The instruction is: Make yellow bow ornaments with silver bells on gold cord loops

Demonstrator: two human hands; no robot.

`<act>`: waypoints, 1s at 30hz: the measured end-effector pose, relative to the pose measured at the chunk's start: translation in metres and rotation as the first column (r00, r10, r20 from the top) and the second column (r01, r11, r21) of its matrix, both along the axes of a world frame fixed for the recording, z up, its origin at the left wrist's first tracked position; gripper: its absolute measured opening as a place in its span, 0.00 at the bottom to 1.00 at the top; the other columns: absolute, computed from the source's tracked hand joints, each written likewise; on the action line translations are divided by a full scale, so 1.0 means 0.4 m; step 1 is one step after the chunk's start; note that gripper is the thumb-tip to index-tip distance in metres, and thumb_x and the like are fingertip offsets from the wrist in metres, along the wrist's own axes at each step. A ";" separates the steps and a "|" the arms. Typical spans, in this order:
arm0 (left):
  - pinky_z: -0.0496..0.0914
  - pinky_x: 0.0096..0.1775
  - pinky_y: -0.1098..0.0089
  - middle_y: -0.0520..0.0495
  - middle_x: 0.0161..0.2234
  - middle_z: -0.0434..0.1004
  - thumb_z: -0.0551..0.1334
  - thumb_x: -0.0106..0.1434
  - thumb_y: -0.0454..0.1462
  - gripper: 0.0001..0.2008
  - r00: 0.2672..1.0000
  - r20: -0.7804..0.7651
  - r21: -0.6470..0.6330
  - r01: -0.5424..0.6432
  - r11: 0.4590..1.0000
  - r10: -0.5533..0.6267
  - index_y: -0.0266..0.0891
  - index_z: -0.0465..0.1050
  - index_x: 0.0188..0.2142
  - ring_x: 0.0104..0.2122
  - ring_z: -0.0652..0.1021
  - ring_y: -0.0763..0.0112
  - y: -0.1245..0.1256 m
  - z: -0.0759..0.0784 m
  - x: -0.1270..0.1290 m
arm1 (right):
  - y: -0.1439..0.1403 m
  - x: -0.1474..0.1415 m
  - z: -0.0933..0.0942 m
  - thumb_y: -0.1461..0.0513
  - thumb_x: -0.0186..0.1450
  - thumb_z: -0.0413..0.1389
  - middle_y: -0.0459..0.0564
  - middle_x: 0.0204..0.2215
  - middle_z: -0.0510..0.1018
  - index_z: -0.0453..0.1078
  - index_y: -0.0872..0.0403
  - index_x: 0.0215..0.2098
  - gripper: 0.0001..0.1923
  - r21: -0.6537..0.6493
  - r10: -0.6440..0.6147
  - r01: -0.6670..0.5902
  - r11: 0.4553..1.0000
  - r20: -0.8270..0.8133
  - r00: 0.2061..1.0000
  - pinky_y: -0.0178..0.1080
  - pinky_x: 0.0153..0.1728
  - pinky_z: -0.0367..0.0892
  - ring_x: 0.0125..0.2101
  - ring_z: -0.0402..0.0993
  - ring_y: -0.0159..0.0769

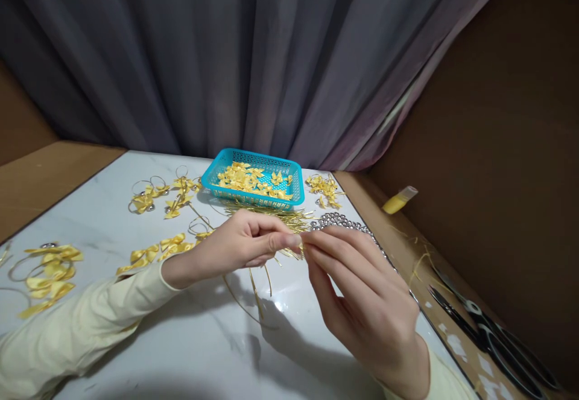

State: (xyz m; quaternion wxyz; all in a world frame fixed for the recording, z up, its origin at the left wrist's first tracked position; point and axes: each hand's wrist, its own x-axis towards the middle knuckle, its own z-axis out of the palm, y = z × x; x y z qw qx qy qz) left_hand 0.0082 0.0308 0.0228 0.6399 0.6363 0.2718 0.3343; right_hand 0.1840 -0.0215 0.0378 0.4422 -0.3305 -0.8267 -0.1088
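Observation:
My left hand [239,244] and my right hand [362,294] meet fingertip to fingertip above the white table [190,346]. Between the pinched fingers sits a small yellow piece, mostly hidden. Thin gold wire strands [253,294] hang below my left hand down to the table. Just behind the hands lies a pile of gold wire pieces [280,214] and a cluster of silver beads [341,222]. A blue basket [296,190] with several yellow ribbon bows stands further back.
Yellow bows on wire rings lie at the left [49,270], the middle left [158,248] and the back [163,198]. More bows [323,189] sit right of the basket. Black scissors [488,330] and a yellow tube [398,201] lie on the brown ledge. A grey curtain hangs behind.

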 end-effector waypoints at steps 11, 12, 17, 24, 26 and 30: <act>0.58 0.23 0.76 0.60 0.19 0.57 0.64 0.59 0.38 0.08 0.955 -0.147 0.550 -0.136 0.824 0.256 0.35 0.71 0.36 0.20 0.61 0.79 -0.012 0.000 -0.003 | 0.004 0.009 -0.006 0.77 0.57 0.55 0.57 0.34 0.79 0.71 0.61 0.34 0.10 -0.055 0.020 -0.020 0.998 0.005 1.000 0.44 0.37 0.70 0.37 0.72 0.40; 0.58 0.23 0.76 0.61 0.19 0.55 0.65 0.59 0.38 0.09 0.951 -0.140 0.621 -0.132 0.773 0.275 0.35 0.70 0.37 0.20 0.61 0.79 -0.015 -0.004 -0.004 | 0.004 0.010 -0.007 0.77 0.57 0.55 0.57 0.34 0.79 0.71 0.62 0.34 0.10 -0.064 0.025 -0.025 0.998 0.004 1.000 0.44 0.37 0.70 0.37 0.72 0.40; 0.57 0.21 0.78 0.61 0.21 0.52 0.61 0.63 0.33 0.08 0.931 -0.090 0.831 -0.125 0.541 0.355 0.34 0.65 0.42 0.19 0.59 0.81 -0.029 -0.015 -0.007 | 0.004 0.012 -0.009 0.77 0.57 0.56 0.58 0.35 0.79 0.71 0.63 0.34 0.09 -0.112 0.039 -0.040 0.993 -0.011 0.999 0.44 0.38 0.70 0.37 0.71 0.39; 0.63 0.25 0.78 0.59 0.20 0.64 0.59 0.63 0.30 0.09 0.885 -0.023 0.956 -0.117 0.270 0.466 0.32 0.66 0.44 0.18 0.66 0.80 -0.043 -0.011 -0.004 | -0.002 0.011 -0.005 0.77 0.57 0.55 0.58 0.33 0.79 0.71 0.63 0.33 0.09 -0.142 0.057 -0.061 0.988 -0.033 0.998 0.43 0.36 0.70 0.35 0.71 0.38; 0.65 0.26 0.77 0.57 0.21 0.69 0.59 0.64 0.31 0.10 0.877 -0.026 0.970 -0.095 0.225 0.481 0.32 0.67 0.45 0.19 0.69 0.79 -0.045 -0.015 -0.004 | -0.003 0.012 -0.006 0.77 0.57 0.56 0.58 0.33 0.78 0.71 0.63 0.33 0.08 -0.147 0.053 -0.056 0.988 -0.026 0.998 0.43 0.36 0.70 0.35 0.71 0.38; 0.67 0.28 0.74 0.51 0.27 0.78 0.58 0.64 0.30 0.09 0.868 -0.031 0.991 -0.037 0.128 0.495 0.32 0.68 0.44 0.24 0.76 0.76 -0.047 -0.021 -0.005 | -0.001 0.011 -0.005 0.77 0.58 0.55 0.57 0.34 0.78 0.71 0.63 0.33 0.08 -0.170 0.047 -0.047 0.984 -0.005 0.999 0.43 0.37 0.70 0.35 0.71 0.38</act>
